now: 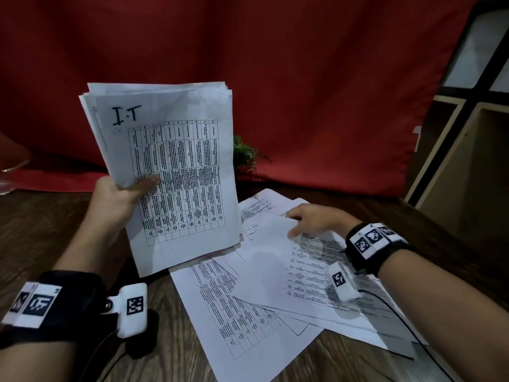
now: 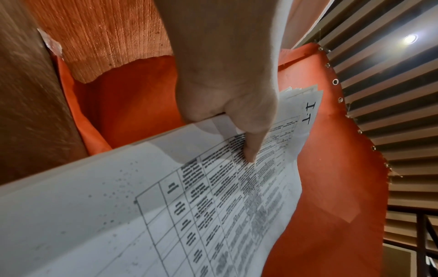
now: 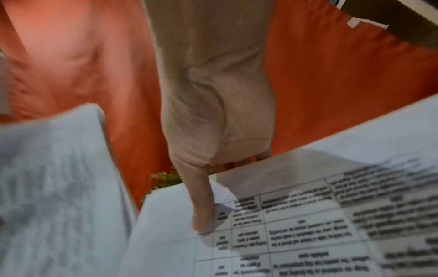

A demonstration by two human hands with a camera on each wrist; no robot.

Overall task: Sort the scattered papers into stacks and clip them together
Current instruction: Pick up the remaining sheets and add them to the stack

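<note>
Nearest you, your wrist bands with their printed marker tags (image 1: 35,301) are sitting at the bottom of the head view, and a thin black cable (image 1: 407,326) is trailing from the right band across the wooden table (image 1: 49,232). Loose printed sheets (image 1: 248,307) are lying fanned and overlapping on that table, right of centre. Your right hand (image 1: 314,219) is reaching over them and gripping the top sheet (image 1: 316,271) at its far corner; the thumb (image 3: 201,211) is lying on the printed side, and the other fingers are tucked behind the lifted edge.

Your left hand (image 1: 115,197) is holding the gathered stack (image 1: 170,172) upright above the table, left of the loose sheets, thumb (image 2: 251,142) pressing on the front page marked "I.T" and the fingers hidden behind it. The stack's lower edge is covering part of the sheets beyond it.

Farther back, a small green plant (image 1: 243,153) is peeking out from behind the stack, a red cloth (image 1: 303,78) is hanging as a backdrop, and an open wooden shelf unit (image 1: 462,150) is standing at the far right.
</note>
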